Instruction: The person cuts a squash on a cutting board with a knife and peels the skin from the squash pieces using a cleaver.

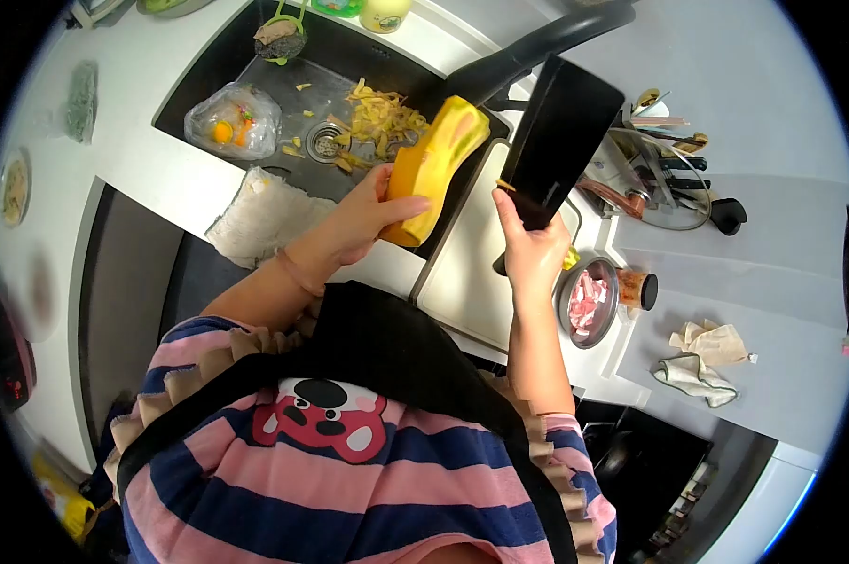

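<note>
My left hand (363,218) is closed around a peeled yellow pumpkin piece (434,179), thumb on its near side, above the sink's right edge. The pumpkin's far end shows a greenish, hollowed face. In my right hand (534,252) is a black cleaver (570,127), its broad blade tilted up and away, with a thin yellow strip by my thumb. Much of its handle is hidden by my fingers. The cleaver and the pumpkin are apart. Below them lies a white cutting board (467,268) on the counter.
Peelings (382,117) lie in the dark sink (326,75) beside a plastic bag of scraps (234,120). A cloth (263,218) drapes over its front edge. Right of the board stand a metal bowl of raw meat (589,303), a jar (637,289) and a utensil rack (674,174).
</note>
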A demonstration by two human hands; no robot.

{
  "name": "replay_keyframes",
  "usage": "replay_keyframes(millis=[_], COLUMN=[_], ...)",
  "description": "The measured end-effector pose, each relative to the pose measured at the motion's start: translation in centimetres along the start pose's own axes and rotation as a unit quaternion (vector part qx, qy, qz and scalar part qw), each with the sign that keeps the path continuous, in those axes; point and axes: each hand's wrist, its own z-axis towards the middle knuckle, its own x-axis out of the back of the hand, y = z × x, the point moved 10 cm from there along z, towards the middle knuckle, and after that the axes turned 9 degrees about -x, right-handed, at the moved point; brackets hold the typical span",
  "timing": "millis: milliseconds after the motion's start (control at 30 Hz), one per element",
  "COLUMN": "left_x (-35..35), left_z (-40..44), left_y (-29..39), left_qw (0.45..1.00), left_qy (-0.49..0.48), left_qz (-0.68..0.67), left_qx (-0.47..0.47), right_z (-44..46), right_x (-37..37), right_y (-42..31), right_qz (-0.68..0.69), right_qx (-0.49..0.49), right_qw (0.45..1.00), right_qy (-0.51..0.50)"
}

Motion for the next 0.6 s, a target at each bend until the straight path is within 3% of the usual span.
replay_keyframes(millis=[133,200,300,367,533,600], left_x=[-0.8,-2.2,-3.2,-2.9,-1.1,-0.9], left_z=[-0.8,-1.4,-1.6,-1.6,-1.0,-0.8], left_y=[0.9,3.2,4.9,4.9,5.0,4.7], left_qw=[0.990,0.972,0.962,0.961,0.970,0.964], left_qy=[-0.077,-0.139,-0.146,-0.134,-0.101,-0.097], left_qz=[-0.113,-0.154,-0.206,-0.218,-0.186,-0.233], left_qx=[-0.034,-0.107,-0.103,-0.105,-0.122,-0.085], right_z=[0.8,0.7,0.4,0.5,0.7,0.5], right_x=[-1.0,-1.5,-2.3,-3.0,-4.8,-4.8], right_y=[1.9,2.8,2.9,1.9,2.8,2.4], right_qz=[0.118,0.133,0.135,0.137,0.073,0.108], right_qx=[-0.030,-0.077,-0.114,-0.065,-0.047,-0.044], right_qw=[0.992,0.987,0.983,0.986,0.986,0.985], right_qy=[-0.040,-0.046,-0.048,-0.065,-0.143,-0.129])
